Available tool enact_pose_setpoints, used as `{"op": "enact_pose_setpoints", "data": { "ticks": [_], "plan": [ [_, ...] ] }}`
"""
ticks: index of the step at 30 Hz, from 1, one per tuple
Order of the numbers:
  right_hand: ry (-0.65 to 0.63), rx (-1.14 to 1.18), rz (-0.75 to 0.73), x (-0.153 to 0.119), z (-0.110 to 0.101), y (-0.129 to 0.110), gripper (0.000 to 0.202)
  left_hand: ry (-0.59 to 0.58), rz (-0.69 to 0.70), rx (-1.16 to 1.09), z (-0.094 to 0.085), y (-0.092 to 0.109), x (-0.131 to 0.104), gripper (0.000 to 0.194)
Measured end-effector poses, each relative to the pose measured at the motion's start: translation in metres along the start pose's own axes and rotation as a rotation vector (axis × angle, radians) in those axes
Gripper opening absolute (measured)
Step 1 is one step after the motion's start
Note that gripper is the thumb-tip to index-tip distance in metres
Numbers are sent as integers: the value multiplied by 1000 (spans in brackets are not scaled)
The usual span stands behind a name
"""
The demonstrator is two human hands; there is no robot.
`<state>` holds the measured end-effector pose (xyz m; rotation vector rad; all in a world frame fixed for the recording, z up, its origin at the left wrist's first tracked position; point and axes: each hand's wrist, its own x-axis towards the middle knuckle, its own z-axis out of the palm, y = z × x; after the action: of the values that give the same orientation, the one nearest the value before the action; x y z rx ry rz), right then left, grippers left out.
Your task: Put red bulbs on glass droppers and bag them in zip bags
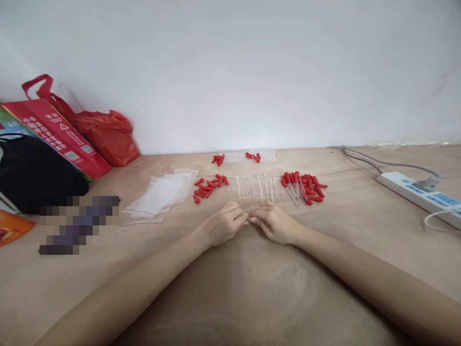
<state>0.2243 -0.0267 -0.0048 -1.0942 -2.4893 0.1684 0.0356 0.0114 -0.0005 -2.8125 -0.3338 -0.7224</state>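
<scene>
My left hand (225, 224) and my right hand (274, 222) meet at the fingertips low over the table, fingers bent and pressed together. Something tiny shows between the fingertips, too small to name. Just beyond them lies a row of thin clear tubes (255, 187). Small red rubber bulbs (204, 188) are heaped at the row's left end. More red bulbs (312, 186) lie at its right end, some on tubes that fan toward me. Farther back, a clear bag (268, 155) lies flat with a few red bulbs (218, 160) and tubes about it.
Clear zip bags (158, 194) lie stacked on the wooden table (245, 298) at left. Behind them stand a red plastic bag (104, 134), a printed carrier bag (61, 129) and a black bag (39, 173). A white power strip (421, 194) with grey cables is at right.
</scene>
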Motion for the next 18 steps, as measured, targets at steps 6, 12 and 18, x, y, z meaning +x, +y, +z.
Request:
{"op": "enact_pose_setpoints", "data": {
  "ticks": [6,12,18],
  "plan": [
    [16,-150,-3,7,-15,-4,20,110,-106,-48,2,-10,-3,24],
    [199,-81,494,2,-32,36,24,76,-505,73,0,-23,-10,41],
    [276,-197,910,-6,-38,72,21,-38,-797,165,0,-32,-13,43]
  ]
}}
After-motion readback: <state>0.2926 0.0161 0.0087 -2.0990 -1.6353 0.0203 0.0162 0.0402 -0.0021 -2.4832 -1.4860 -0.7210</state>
